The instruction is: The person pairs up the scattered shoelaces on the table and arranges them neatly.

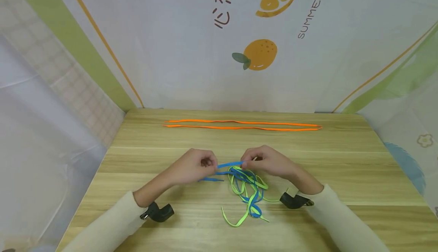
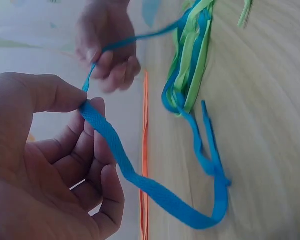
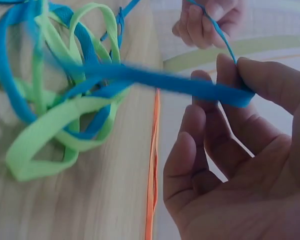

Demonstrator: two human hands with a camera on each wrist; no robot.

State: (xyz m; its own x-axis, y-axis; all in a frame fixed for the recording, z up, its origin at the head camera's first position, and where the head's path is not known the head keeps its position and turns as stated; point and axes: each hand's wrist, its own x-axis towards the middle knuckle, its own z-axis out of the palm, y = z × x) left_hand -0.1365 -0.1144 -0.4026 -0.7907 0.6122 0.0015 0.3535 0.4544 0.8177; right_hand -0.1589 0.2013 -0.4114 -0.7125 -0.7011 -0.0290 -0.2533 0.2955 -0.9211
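Observation:
A flat blue shoelace (image 1: pixel 230 164) spans the gap between my two hands. My left hand (image 1: pixel 198 165) pinches it between thumb and forefinger, and a length of blue lace (image 2: pixel 165 195) loops down from there onto the table. On the other side, my right hand (image 1: pixel 268 162) pinches the same lace between thumb and forefinger. From that grip the lace runs back into a loose tangle of blue and lime-green laces (image 1: pixel 244 185) on the table below. One lime-green lace (image 3: pixel 40 145) forms wide loops in the right wrist view.
Two orange laces (image 1: pixel 239 127) lie nearly straight and side by side along the back of the wooden table (image 1: pixel 143 141). A printed white cloth (image 1: pixel 191 54) hangs behind it. A green lace end (image 1: pixel 236 225) curls toward the front edge.

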